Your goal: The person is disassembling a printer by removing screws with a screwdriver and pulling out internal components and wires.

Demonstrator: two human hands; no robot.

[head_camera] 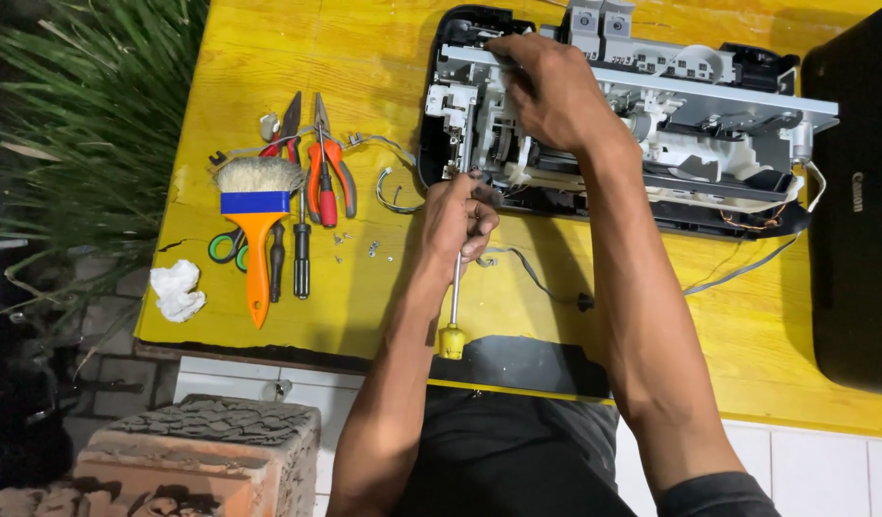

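Observation:
A disassembled printer (709,124), grey and white inside on a black base, lies at the far side of the yellow table (364,57). My right hand (551,91) rests on top of its metal frame near the left end, fingers gripping the rail. My left hand (457,218) is closed round the metal shaft of a screwdriver (452,335) with a small yellow handle that points back toward me. Its tip end is hidden in my fist at the printer's near-left corner. A grey ribbon cable (532,273) trails from the printer across the table.
Left of my hands lie a brush (257,225) with an orange handle, red-handled pliers (324,177), green-handled scissors (226,246), a black screwdriver (301,258), loose screws (364,247) and a crumpled white tissue (177,289). A black printer cover (858,211) sits at the right. Plants (87,124) and a brick (206,450) are beyond the table's left edge.

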